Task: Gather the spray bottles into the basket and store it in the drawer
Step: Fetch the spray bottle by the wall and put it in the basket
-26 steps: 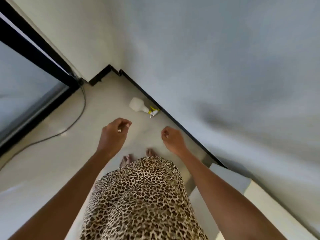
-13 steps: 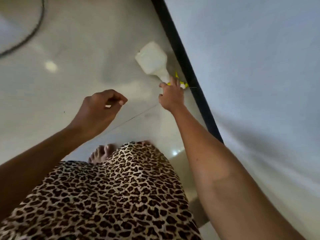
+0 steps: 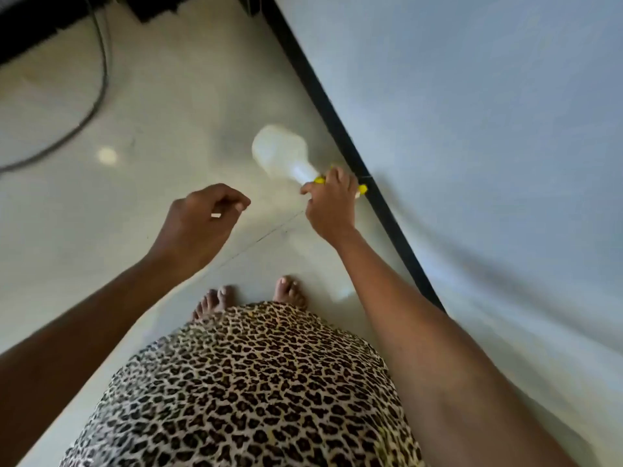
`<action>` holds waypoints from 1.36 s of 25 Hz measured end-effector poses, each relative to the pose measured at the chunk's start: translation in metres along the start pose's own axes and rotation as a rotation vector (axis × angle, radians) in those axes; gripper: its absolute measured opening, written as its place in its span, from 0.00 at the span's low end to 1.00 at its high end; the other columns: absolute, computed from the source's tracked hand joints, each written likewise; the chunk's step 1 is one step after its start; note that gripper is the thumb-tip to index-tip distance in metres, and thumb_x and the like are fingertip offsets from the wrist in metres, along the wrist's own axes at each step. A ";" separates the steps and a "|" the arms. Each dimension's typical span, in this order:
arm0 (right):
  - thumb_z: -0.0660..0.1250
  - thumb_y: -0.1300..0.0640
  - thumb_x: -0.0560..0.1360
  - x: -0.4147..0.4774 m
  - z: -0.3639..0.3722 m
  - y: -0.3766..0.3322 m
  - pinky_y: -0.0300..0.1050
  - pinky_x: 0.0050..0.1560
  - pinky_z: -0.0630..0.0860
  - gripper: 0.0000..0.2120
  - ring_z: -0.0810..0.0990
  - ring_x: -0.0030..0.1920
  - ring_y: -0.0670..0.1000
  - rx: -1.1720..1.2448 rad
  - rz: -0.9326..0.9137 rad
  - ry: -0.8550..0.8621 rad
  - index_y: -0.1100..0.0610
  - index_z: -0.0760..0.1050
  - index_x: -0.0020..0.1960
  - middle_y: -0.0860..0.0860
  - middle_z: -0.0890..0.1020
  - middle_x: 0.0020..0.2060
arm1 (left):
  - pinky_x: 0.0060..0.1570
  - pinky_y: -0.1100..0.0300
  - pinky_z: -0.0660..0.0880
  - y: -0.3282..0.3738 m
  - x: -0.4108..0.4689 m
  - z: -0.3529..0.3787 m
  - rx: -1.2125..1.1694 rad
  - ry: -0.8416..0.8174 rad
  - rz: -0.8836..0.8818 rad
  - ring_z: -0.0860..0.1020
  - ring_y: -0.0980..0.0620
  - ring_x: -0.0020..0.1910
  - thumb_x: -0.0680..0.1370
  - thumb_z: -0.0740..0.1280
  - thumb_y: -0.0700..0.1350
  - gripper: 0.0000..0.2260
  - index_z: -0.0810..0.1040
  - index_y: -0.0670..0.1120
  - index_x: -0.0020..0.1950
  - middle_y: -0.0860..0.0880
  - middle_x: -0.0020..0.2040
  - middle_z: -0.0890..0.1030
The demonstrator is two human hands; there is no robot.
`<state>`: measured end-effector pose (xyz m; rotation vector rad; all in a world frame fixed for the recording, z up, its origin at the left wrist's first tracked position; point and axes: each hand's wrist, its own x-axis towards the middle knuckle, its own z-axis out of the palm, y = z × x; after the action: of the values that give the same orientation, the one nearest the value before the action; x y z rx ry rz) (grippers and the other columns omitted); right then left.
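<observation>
down by the foot of the wall point(image 3: 472, 112), just beside the black skirting point(image 3: 323, 106), the spray bottle point(image 3: 279, 151) lies tilted, its pale, see-through body pointing away from the person and its yellow trigger head toward the skirting. the bottle is blurred, and i cannot tell whether its base rests on the floor point(image 3: 175, 96) or sits just above it. the right grip point(image 3: 332, 205), a bare hand, is clamped round the bottle's neck and trigger head, fingers curled over the top so that only bits of yellow show on either side of them. the left grip point(image 3: 202, 224), the other bare hand, hovers over the floor near the right one but apart from it and from the bottle; its fingers are curled in with the thumb tip meeting them, and they hold nothing i can make out. the floor is pale and glossy, with a thin joint line running between the two hands. a dark cable point(image 3: 101, 79) curves across it at upper left. two bare feet point(image 3: 290, 291) stand below the hands, partly covered by a leopard-print garment point(image 3: 253, 382).
</observation>
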<state>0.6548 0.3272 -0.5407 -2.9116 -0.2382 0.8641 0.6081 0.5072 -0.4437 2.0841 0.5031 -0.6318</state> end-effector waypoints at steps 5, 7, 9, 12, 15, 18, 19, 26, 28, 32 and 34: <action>0.60 0.61 0.73 -0.091 -0.108 -0.028 0.55 0.63 0.62 0.16 0.65 0.64 0.58 0.239 0.145 -0.015 0.46 0.79 0.54 0.56 0.74 0.58 | 0.52 0.60 0.73 0.089 -0.068 -0.046 0.089 -0.040 0.209 0.78 0.53 0.50 0.76 0.65 0.41 0.06 0.79 0.47 0.50 0.51 0.49 0.82; 0.59 0.60 0.72 -0.144 -0.179 -0.043 0.54 0.62 0.62 0.16 0.65 0.63 0.58 0.290 0.174 0.019 0.45 0.79 0.53 0.55 0.76 0.57 | 0.53 0.60 0.72 0.135 -0.111 -0.081 0.185 -0.043 0.358 0.78 0.51 0.54 0.74 0.67 0.41 0.08 0.78 0.47 0.53 0.49 0.53 0.82; 0.59 0.59 0.72 -0.184 -0.232 -0.056 0.54 0.61 0.62 0.16 0.65 0.62 0.58 0.377 0.169 0.088 0.45 0.79 0.53 0.56 0.76 0.57 | 0.52 0.60 0.70 0.168 -0.148 -0.107 0.251 -0.028 0.484 0.77 0.49 0.56 0.72 0.70 0.41 0.13 0.76 0.47 0.56 0.47 0.56 0.81; 0.59 0.59 0.72 -0.257 -0.312 -0.067 0.55 0.60 0.64 0.16 0.67 0.61 0.58 0.420 0.162 0.122 0.46 0.80 0.53 0.56 0.78 0.54 | 0.53 0.59 0.70 0.212 -0.211 -0.138 0.400 0.014 0.692 0.78 0.44 0.56 0.67 0.74 0.39 0.20 0.76 0.43 0.57 0.43 0.56 0.80; 0.59 0.60 0.71 -0.330 -0.380 -0.074 0.53 0.58 0.64 0.17 0.67 0.59 0.58 0.496 0.159 0.154 0.46 0.80 0.52 0.54 0.80 0.50 | 0.59 0.53 0.70 0.249 -0.274 -0.161 0.476 0.044 0.824 0.76 0.41 0.60 0.64 0.76 0.38 0.24 0.75 0.41 0.58 0.41 0.59 0.78; 0.59 0.59 0.71 -0.407 -0.416 -0.074 0.54 0.59 0.65 0.16 0.67 0.59 0.57 0.540 0.177 0.150 0.45 0.81 0.50 0.53 0.81 0.50 | 0.63 0.48 0.67 0.271 -0.335 -0.163 0.497 0.101 0.900 0.72 0.39 0.64 0.63 0.77 0.38 0.27 0.75 0.40 0.59 0.40 0.62 0.77; 0.59 0.58 0.71 -0.435 -0.422 -0.073 0.54 0.60 0.66 0.15 0.68 0.59 0.57 0.550 0.179 0.153 0.45 0.81 0.50 0.52 0.81 0.50 | 0.64 0.48 0.66 0.275 -0.357 -0.159 0.500 0.126 0.942 0.71 0.38 0.65 0.63 0.77 0.38 0.27 0.75 0.40 0.60 0.40 0.62 0.76; 0.59 0.54 0.72 -0.640 -0.392 -0.046 0.55 0.58 0.72 0.12 0.76 0.52 0.59 0.673 0.165 0.182 0.51 0.81 0.47 0.53 0.83 0.48 | 0.64 0.39 0.63 0.254 -0.520 -0.083 0.468 0.149 1.141 0.65 0.38 0.69 0.72 0.68 0.49 0.18 0.76 0.46 0.60 0.43 0.63 0.77; 0.60 0.53 0.73 -0.708 -0.377 -0.027 0.53 0.56 0.73 0.11 0.78 0.49 0.56 0.702 0.179 0.219 0.50 0.81 0.46 0.52 0.84 0.45 | 0.64 0.38 0.63 0.245 -0.576 -0.045 0.439 0.124 1.186 0.64 0.39 0.69 0.70 0.71 0.42 0.18 0.77 0.45 0.59 0.44 0.61 0.79; 0.62 0.40 0.73 -0.836 -0.349 0.016 0.46 0.49 0.72 0.17 0.78 0.47 0.51 0.770 0.245 0.373 0.50 0.80 0.52 0.49 0.83 0.45 | 0.67 0.42 0.61 0.247 -0.672 0.028 0.388 0.036 1.336 0.64 0.40 0.69 0.71 0.69 0.34 0.18 0.76 0.41 0.60 0.44 0.62 0.78; 0.63 0.36 0.71 -0.879 -0.339 0.032 0.40 0.42 0.71 0.21 0.77 0.44 0.47 0.804 0.265 0.421 0.50 0.79 0.53 0.47 0.81 0.45 | 0.69 0.52 0.58 0.251 -0.700 0.054 0.329 -0.018 1.342 0.61 0.45 0.72 0.74 0.65 0.33 0.18 0.73 0.42 0.63 0.47 0.65 0.75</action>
<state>0.1176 0.1253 0.2065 -2.2828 0.4357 0.2412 0.1836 0.2461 0.1107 2.1448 -1.0400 0.0966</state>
